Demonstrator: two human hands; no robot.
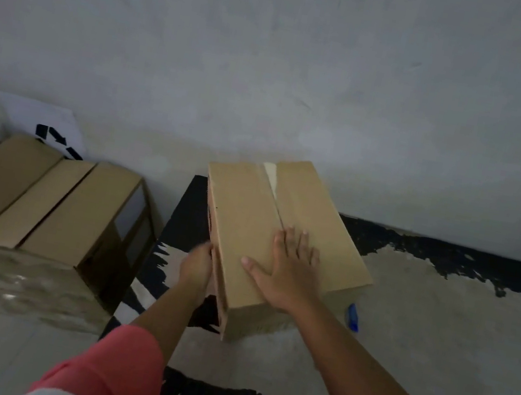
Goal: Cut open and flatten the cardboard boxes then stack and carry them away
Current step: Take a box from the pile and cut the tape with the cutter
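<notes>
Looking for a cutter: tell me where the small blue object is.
Head view, right of centre: the blue object lies on the floor by the box's near right corner.

Mid-frame a box [248, 216] stands on the floor [437, 333], a small object [353, 317] just right of it; at left sits a larger box [42, 200], a sheet [39, 120] behind.

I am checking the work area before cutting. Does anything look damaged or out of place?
The black coating on the floor is worn in ragged patches. A small blue object lies beside the box at its right corner, partly hidden; it could be stepped on.
</notes>
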